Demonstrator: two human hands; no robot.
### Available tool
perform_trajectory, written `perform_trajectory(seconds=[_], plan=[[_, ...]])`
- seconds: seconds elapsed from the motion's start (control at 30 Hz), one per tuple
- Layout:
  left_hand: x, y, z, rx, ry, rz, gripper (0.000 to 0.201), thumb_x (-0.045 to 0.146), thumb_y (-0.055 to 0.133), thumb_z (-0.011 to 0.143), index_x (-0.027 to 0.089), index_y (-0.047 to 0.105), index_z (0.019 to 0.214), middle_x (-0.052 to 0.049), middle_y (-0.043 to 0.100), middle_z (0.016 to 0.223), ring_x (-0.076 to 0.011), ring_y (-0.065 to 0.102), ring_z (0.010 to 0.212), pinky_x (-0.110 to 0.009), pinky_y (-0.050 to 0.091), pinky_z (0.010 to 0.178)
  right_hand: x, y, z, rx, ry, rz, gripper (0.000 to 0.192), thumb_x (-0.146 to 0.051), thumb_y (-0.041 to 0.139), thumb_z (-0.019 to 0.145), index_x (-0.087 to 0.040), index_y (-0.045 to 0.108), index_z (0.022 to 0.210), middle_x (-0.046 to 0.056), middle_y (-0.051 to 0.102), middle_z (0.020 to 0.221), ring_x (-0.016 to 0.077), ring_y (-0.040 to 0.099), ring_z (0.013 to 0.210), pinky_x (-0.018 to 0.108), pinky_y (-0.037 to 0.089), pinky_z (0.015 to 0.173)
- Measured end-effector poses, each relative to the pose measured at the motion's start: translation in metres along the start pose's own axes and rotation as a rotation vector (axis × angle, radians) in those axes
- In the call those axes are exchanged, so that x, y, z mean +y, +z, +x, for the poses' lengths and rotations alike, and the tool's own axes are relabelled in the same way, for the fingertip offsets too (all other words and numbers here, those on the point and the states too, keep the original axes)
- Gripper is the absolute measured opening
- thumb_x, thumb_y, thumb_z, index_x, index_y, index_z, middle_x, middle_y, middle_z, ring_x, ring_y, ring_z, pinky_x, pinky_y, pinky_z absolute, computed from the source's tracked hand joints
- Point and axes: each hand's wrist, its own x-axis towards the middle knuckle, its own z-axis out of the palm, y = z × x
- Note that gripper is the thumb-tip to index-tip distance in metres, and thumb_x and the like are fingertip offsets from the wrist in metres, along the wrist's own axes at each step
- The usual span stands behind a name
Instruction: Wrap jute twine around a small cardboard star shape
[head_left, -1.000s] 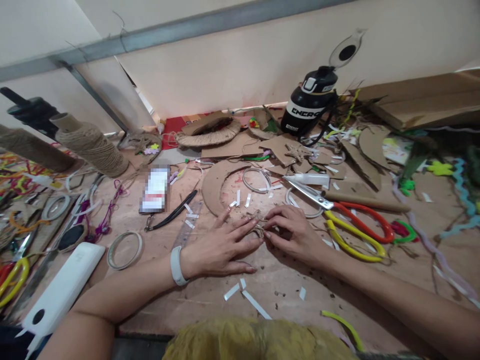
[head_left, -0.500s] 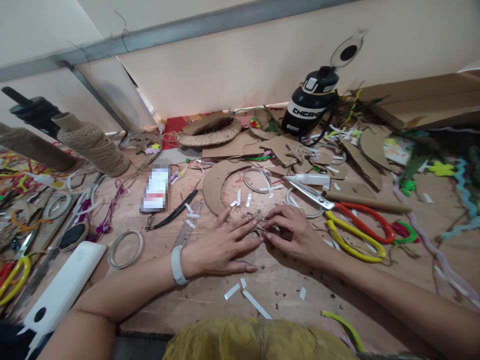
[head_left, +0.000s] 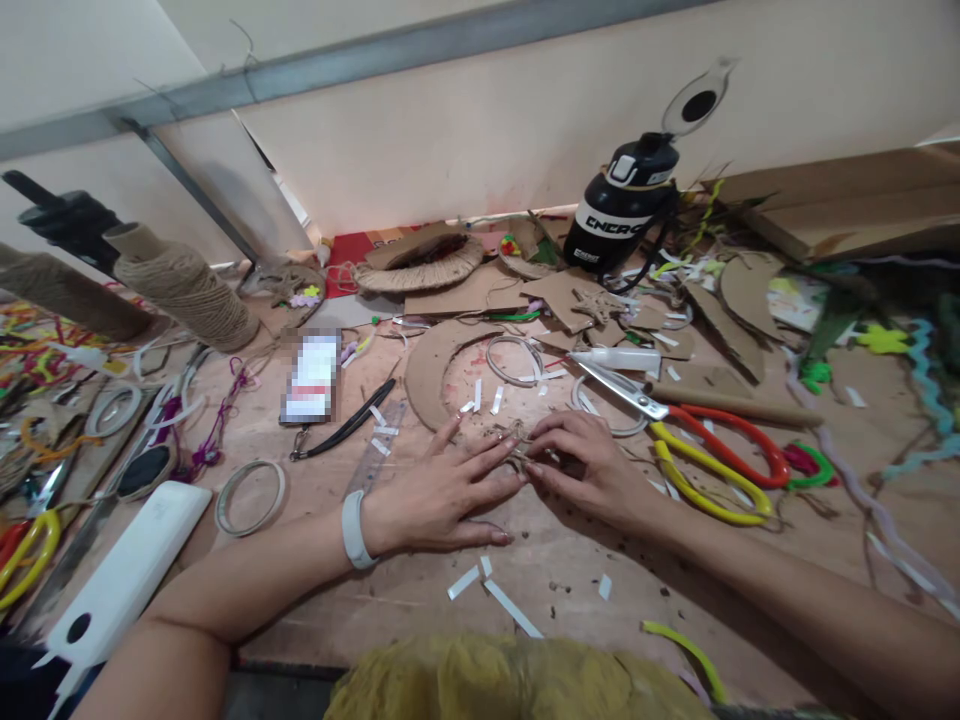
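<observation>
A small jute twine piece [head_left: 514, 440] lies on the wooden table [head_left: 420, 590] between my two hands. My left hand [head_left: 442, 495] is spread flat, its fingertips pressing on the twine piece; a white band sits on that wrist. My right hand [head_left: 589, 468] curls over the right side of the twine piece, pinching it with thumb and fingers. Just beyond my hands lie a crescent of cardboard [head_left: 431, 370] and red and yellow scissors [head_left: 697, 440].
A black bottle [head_left: 622, 205] stands at the back. A twine spool [head_left: 180, 285], a phone [head_left: 309, 378], a ruler [head_left: 375, 450], tape rings [head_left: 247, 495] and a white power bank [head_left: 124, 575] lie left. A glue bottle [head_left: 619, 357], cardboard scraps and pipe cleaners litter the right.
</observation>
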Motion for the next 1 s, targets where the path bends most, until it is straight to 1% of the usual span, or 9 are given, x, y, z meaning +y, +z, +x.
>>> perform_trajectory(seconds=[0.13, 0.23, 0.33, 0.4, 0.47, 0.6, 0.7, 0.8, 1.0], plan=[[0.000, 0.000, 0.000, 0.000, -0.002, 0.001, 0.063, 0.063, 0.033, 0.099, 0.024, 0.042, 0.148, -0.014, 0.032, 0.160, -0.0277, 0.032, 0.148, -0.058, 0.001, 0.122, -0.002, 0.001, -0.001, 0.061, 0.010, -0.066, 0.015, -0.030, 0.058, 0.094, -0.022, 0.065, 0.105, 0.009, 0.068, 0.103, 0.0247, 0.062, 0.100, 0.041, 0.045, 0.088], [0.000, 0.001, 0.000, 0.011, 0.001, -0.002, 0.063, 0.063, 0.033, 0.099, 0.023, 0.042, 0.147, -0.015, 0.032, 0.160, -0.0277, 0.031, 0.148, -0.058, 0.001, 0.122, -0.006, 0.001, -0.005, 0.108, -0.054, -0.247, 0.027, -0.028, 0.052, 0.098, -0.021, 0.062, 0.121, 0.012, 0.067, 0.113, 0.0260, 0.060, 0.106, 0.043, 0.044, 0.091], [0.000, 0.002, 0.000, 0.024, -0.002, -0.017, 0.063, 0.063, 0.036, 0.098, 0.023, 0.044, 0.147, -0.015, 0.034, 0.159, -0.0279, 0.032, 0.148, -0.058, 0.000, 0.122, -0.014, -0.001, -0.013, 0.053, -0.132, -0.417, 0.040, -0.031, 0.053, 0.097, -0.018, 0.056, 0.135, 0.017, 0.061, 0.132, 0.0313, 0.052, 0.124, 0.049, 0.038, 0.102], [0.000, 0.003, 0.000, 0.034, -0.002, -0.028, 0.063, 0.063, 0.038, 0.098, 0.023, 0.044, 0.146, -0.014, 0.035, 0.159, -0.0279, 0.033, 0.147, -0.058, 0.000, 0.123, -0.019, -0.001, -0.020, -0.021, -0.169, -0.478, 0.050, -0.037, 0.052, 0.097, -0.016, 0.049, 0.143, 0.019, 0.054, 0.143, 0.0335, 0.043, 0.136, 0.052, 0.032, 0.108], [0.000, 0.004, -0.001, 0.039, -0.007, -0.034, 0.063, 0.063, 0.038, 0.098, 0.023, 0.044, 0.146, -0.014, 0.036, 0.158, -0.0277, 0.033, 0.147, -0.058, -0.001, 0.123, -0.022, 0.001, -0.026, -0.072, -0.183, -0.512, 0.058, -0.044, 0.049, 0.098, -0.017, 0.043, 0.148, 0.019, 0.047, 0.151, 0.0340, 0.036, 0.142, 0.053, 0.028, 0.111], [-0.001, 0.005, -0.002, 0.032, -0.011, -0.054, 0.062, 0.062, 0.036, 0.099, 0.023, 0.044, 0.146, -0.014, 0.035, 0.159, -0.0275, 0.031, 0.148, -0.059, 0.000, 0.123, -0.022, 0.008, -0.032, -0.091, -0.177, -0.512, 0.066, -0.051, 0.049, 0.096, -0.016, 0.039, 0.151, 0.021, 0.042, 0.154, 0.0348, 0.035, 0.142, 0.055, 0.027, 0.112], [-0.001, 0.005, -0.001, 0.043, -0.003, -0.078, 0.061, 0.062, 0.038, 0.098, 0.023, 0.046, 0.145, -0.015, 0.034, 0.159, -0.0276, 0.033, 0.147, -0.059, 0.002, 0.123, -0.020, 0.011, -0.031, -0.082, -0.166, -0.507, 0.067, -0.051, 0.048, 0.096, -0.014, 0.038, 0.151, 0.022, 0.042, 0.154, 0.0354, 0.036, 0.142, 0.056, 0.027, 0.111], [-0.001, 0.004, -0.001, 0.033, -0.007, -0.090, 0.061, 0.060, 0.038, 0.099, 0.023, 0.044, 0.146, -0.017, 0.030, 0.160, -0.0269, 0.034, 0.147, -0.059, 0.002, 0.123, -0.020, 0.011, -0.029, -0.082, -0.178, -0.514, 0.067, -0.052, 0.045, 0.097, -0.013, 0.037, 0.151, 0.022, 0.043, 0.153, 0.0351, 0.035, 0.142, 0.055, 0.026, 0.112], [0.000, 0.003, -0.001, 0.016, -0.023, -0.086, 0.062, 0.060, 0.038, 0.099, 0.022, 0.042, 0.148, -0.018, 0.025, 0.162, -0.0264, 0.026, 0.151, -0.057, 0.006, 0.123, -0.021, 0.010, -0.028, -0.098, -0.196, -0.550, 0.071, -0.055, 0.040, 0.098, -0.010, 0.034, 0.152, 0.024, 0.044, 0.152, 0.0357, 0.032, 0.143, 0.055, 0.022, 0.113]])
